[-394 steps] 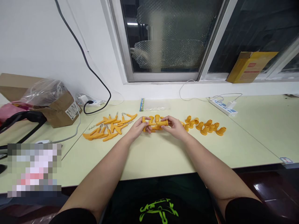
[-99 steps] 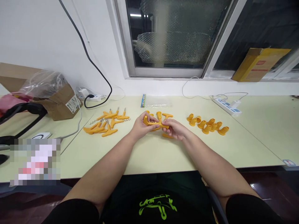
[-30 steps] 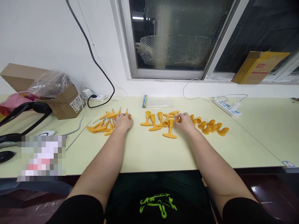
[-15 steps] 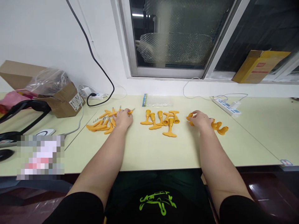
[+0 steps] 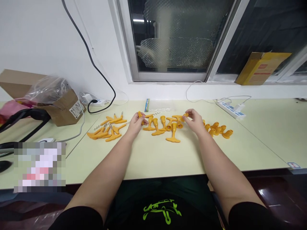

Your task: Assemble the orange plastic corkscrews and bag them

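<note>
My left hand point(image 5: 135, 126) pinches a yellow T-handled corkscrew point(image 5: 140, 118), its metal spiral pointing right. In my right hand point(image 5: 195, 121) is a yellow bell-shaped sleeve point(image 5: 185, 115), partly covered by the fingers. Between and below the hands lie several yellow corkscrews with sleeves over their screws point(image 5: 173, 134). Left of my left hand rests a pile of corkscrew handles with bare spirals point(image 5: 103, 132). Several loose yellow sleeves point(image 5: 217, 129) stand and lie to the right of my right hand.
A clear plastic packet point(image 5: 160, 105) lies near the wall. Power strips point(image 5: 230, 108) with cables sit at the back right and back left. An open cardboard box point(image 5: 66, 108) stands at the left, beside black headphones point(image 5: 35, 111). A yellow carton point(image 5: 262, 68) leans on the window.
Both hands have moved inward, toward each other. My left hand has lifted a corkscrew from the left pile, and my right hand has brought a sleeve away from the right group.
</note>
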Demonstrator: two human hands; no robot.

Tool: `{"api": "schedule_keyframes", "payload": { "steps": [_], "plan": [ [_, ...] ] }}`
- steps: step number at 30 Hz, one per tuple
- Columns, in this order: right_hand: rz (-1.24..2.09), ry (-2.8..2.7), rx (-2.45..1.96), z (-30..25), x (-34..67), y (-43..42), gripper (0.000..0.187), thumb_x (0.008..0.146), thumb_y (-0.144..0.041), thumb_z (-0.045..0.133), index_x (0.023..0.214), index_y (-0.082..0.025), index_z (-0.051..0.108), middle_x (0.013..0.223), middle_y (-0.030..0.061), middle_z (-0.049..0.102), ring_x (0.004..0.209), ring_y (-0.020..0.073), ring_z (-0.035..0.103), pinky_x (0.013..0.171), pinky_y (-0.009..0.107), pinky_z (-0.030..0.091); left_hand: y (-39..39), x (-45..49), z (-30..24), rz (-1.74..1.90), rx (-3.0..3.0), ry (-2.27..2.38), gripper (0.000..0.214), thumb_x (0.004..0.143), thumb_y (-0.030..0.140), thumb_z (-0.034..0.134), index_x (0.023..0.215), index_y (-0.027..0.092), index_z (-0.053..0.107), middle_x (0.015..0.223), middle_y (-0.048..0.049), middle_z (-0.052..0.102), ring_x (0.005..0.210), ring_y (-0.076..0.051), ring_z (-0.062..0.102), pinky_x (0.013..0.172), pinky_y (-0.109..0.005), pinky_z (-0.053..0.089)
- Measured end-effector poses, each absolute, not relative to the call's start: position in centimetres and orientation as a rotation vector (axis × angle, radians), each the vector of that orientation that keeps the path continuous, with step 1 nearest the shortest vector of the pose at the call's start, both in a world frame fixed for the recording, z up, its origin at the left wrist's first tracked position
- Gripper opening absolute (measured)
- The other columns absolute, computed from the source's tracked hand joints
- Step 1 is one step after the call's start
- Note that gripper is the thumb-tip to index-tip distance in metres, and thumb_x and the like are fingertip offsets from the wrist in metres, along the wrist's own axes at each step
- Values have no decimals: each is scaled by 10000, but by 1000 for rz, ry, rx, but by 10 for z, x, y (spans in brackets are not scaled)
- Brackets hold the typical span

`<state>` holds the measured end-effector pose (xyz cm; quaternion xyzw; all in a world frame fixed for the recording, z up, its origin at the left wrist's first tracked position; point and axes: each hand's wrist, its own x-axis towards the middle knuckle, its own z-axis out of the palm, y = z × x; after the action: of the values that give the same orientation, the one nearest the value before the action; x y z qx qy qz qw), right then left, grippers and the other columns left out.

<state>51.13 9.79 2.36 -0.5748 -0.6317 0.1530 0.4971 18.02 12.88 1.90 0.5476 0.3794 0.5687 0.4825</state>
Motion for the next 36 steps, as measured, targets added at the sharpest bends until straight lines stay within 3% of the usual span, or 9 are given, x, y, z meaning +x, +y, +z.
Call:
{"api": "schedule_keyframes", "payload": {
  "steps": [3, 7, 14, 22, 25, 28, 31, 36],
  "plan": [
    [609, -1618, -1109, 20, 486, 92, 354, 881, -468, 663, 1135, -223, 673, 1154, 83, 665, 946, 215, 668, 846, 367, 551, 122, 188, 19, 1290, 1278, 897, 232, 839, 359, 678, 956, 228, 527, 669, 49, 593, 575, -119, 596, 619, -246, 464],
    [689, -1708, -1042, 20, 462, 83, 411, 883, -424, 706, 1246, -235, 665, 1126, 71, 668, 942, 206, 662, 910, 381, 535, 117, 191, 18, 1220, 1257, 908, 221, 833, 360, 670, 943, 236, 524, 625, 60, 556, 514, -110, 513, 555, -233, 390],
    [752, -1634, -1003, 20, 458, 80, 292, 834, -416, 769, 1033, -239, 648, 1083, 49, 704, 978, 231, 661, 911, 405, 542, 111, 197, 20, 1104, 1345, 896, 200, 858, 371, 641, 941, 231, 524, 502, 77, 479, 476, -113, 445, 548, -222, 339],
    [694, -1749, -812, 12, 445, 83, 229, 838, -307, 724, 1063, -261, 734, 1110, 74, 657, 1112, 260, 627, 974, 446, 526, 97, 212, 24, 1039, 1271, 863, 287, 839, 411, 709, 919, 230, 501, 503, 97, 447, 432, -82, 411, 510, -212, 314],
    [649, -1766, -804, 12, 444, 83, 226, 836, -310, 738, 1056, -262, 750, 1094, 76, 674, 1111, 271, 631, 967, 452, 526, 92, 217, 27, 1013, 1198, 842, 409, 784, 404, 802, 908, 232, 452, 593, 99, 511, 412, -46, 363, 478, -201, 284],
    [872, -1695, -890, 16, 442, 79, 313, 802, -400, 794, 1065, -238, 741, 1010, 69, 705, 942, 258, 678, 835, 420, 570, 88, 220, 31, 1045, 1246, 799, 518, 722, 375, 879, 899, 233, 413, 766, 50, 642, 478, -47, 454, 477, -195, 297],
    [1177, -1607, -976, 23, 437, 73, 359, 794, -504, 792, 988, -210, 722, 814, 34, 693, 666, 193, 642, 638, 354, 564, 82, 221, 36, 1122, 1413, 780, 525, 717, 362, 892, 860, 222, 407, 926, -24, 720, 678, -107, 629, 570, -217, 431],
    [1636, -1345, -1099, 34, 431, 65, 391, 825, -587, 718, 806, -208, 628, 607, -2, 600, 441, 101, 460, 371, 210, 349, 70, 220, 43, 1126, 1600, 719, 499, 745, 368, 875, 830, 217, 407, 1026, -80, 753, 913, -197, 717, 798, -337, 562]
  ]
}}
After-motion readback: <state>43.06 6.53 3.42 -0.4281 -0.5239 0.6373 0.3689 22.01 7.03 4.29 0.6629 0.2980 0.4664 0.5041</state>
